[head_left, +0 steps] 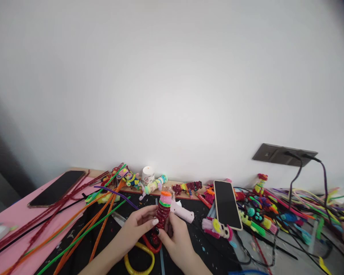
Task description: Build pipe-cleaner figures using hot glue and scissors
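Pinched between left hand (143, 222) and right hand (177, 236): a dark-red tinsel pipe-cleaner coil (163, 213), banded green, pink and orange toward the upper end; long axis near upright, tipped slightly toward one o'clock; thumbs pressed to the near side, left hand at nine o'clock, right at four, neither clearly nearer; lower end partly hidden by the digits; just beside, at two o'clock, a pale glue gun (183, 212); at seven, a yellow-handled pair of scissors (127, 264); farther out, a pipe-cleaner doll (217, 228) at three; a paper cup (148, 175) just before twelve; orange pipe cleaners (119, 186) near ten.
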